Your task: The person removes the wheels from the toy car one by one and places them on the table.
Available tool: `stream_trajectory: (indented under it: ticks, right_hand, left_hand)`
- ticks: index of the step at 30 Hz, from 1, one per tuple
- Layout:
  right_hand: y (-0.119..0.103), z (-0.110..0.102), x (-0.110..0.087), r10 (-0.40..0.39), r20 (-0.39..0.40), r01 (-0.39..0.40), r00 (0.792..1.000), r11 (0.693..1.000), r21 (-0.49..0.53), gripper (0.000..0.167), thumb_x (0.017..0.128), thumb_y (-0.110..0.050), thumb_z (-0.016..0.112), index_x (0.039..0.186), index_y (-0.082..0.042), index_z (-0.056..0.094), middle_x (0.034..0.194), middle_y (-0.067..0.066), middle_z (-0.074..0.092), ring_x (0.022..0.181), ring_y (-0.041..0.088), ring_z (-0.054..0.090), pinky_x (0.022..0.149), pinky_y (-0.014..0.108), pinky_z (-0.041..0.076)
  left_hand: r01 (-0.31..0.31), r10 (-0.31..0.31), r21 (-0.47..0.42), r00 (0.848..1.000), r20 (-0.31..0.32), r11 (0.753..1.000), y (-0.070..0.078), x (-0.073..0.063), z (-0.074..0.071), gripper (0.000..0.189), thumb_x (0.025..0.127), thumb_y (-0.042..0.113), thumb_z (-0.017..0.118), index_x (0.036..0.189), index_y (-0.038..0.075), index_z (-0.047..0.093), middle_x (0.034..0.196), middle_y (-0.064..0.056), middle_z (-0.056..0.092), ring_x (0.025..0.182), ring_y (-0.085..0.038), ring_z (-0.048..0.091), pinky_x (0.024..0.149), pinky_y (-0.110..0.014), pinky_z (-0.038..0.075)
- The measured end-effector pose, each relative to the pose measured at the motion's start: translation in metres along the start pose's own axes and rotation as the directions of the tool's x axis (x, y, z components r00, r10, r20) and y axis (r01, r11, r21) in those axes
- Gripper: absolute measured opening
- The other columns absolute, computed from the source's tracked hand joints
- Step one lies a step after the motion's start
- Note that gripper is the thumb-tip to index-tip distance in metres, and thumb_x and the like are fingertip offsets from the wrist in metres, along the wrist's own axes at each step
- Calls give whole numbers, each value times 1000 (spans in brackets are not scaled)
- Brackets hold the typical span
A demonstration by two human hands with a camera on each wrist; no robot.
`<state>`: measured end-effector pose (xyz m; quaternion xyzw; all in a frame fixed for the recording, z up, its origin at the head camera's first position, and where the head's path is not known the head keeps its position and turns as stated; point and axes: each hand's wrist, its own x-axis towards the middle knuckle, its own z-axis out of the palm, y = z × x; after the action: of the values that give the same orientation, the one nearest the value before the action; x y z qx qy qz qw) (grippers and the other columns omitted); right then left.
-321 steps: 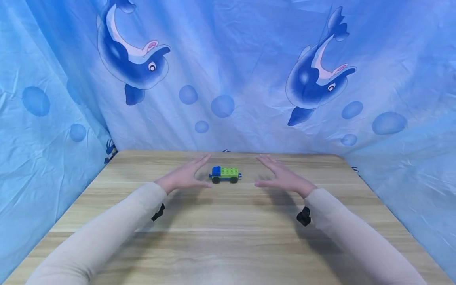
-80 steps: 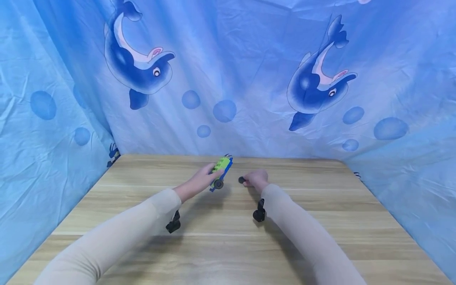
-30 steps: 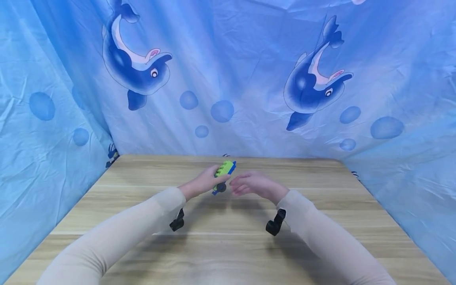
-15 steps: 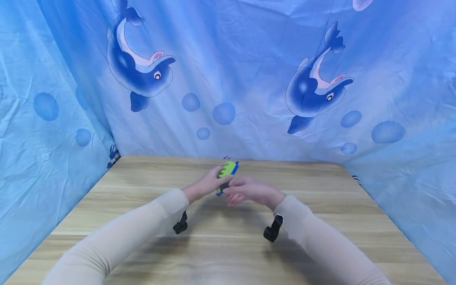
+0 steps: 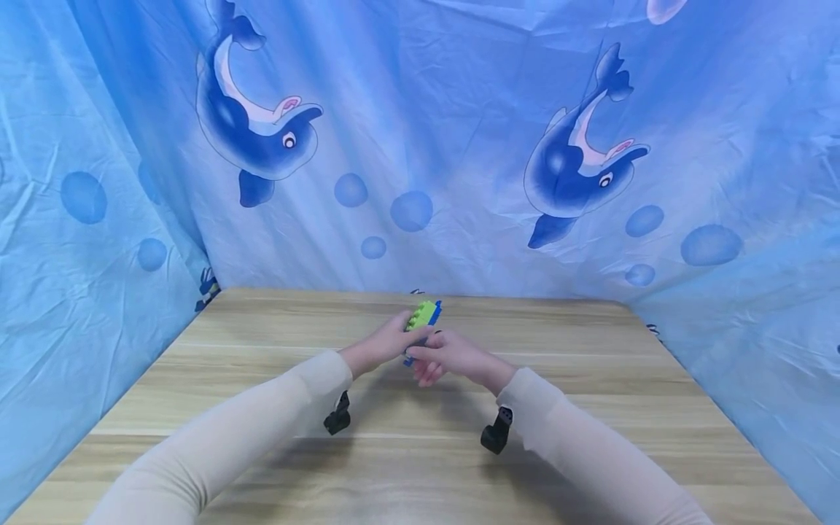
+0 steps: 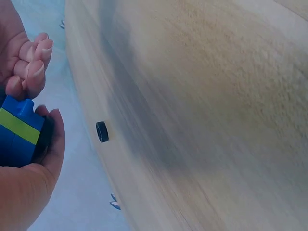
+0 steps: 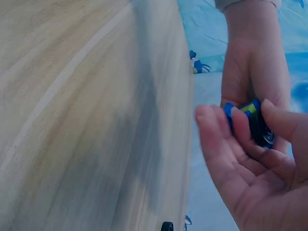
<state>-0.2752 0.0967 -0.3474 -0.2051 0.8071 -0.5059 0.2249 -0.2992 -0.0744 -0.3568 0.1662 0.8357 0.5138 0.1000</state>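
In the head view my left hand holds a toy truck of lime-green and blue building bricks above the table, tilted with one end up. My right hand is at the truck's lower end, its fingers curled. The right wrist view has that thumb and index finger pinching a black wheel at the truck's side; the other fingers stay loosely bent. A loose black wheel stands on its tread on the table, seen in the left wrist view and hidden behind the hands in the head view.
The wooden table spreads under both arms. A blue curtain printed with dolphins hangs behind it and along both sides. A small black wrist camera hangs below each sleeve.
First the truck stood on the table between open hands. Later the left hand held it up while the right was at a black wheel on the table; the right has since moved to the truck.
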Motion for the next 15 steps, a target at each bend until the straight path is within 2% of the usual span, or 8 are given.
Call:
stream_trajectory:
  ticks: [7,11,15]
  right_hand:
    - [0,4,0,-18,-111,15,994,999,-34,44,93,-37,64,87,6,69,67,8,69,59,20,69,73,52,56]
    - [-1,6,-1,-55,-151,47,987,998,-52,39,93,-34,65,84,4,69,67,9,70,59,21,69,72,52,56]
    - [-2,6,-1,-77,-159,69,984,996,-59,35,93,-29,66,84,4,70,69,10,70,61,21,69,72,52,56]
  left_hand:
    - [-11,11,-3,1000,-11,1000,1,3,-1,41,98,39,54,121,5,50,96,-8,59,81,-18,56,71,-28,47]
    - [-7,7,-1,1000,-19,1000,4,2,-1,36,99,36,54,117,5,50,93,-8,57,77,-17,54,67,-27,46]
    - [4,-4,8,999,-51,1000,6,-1,0,35,99,35,54,115,4,50,91,-8,55,76,-17,52,66,-27,44]
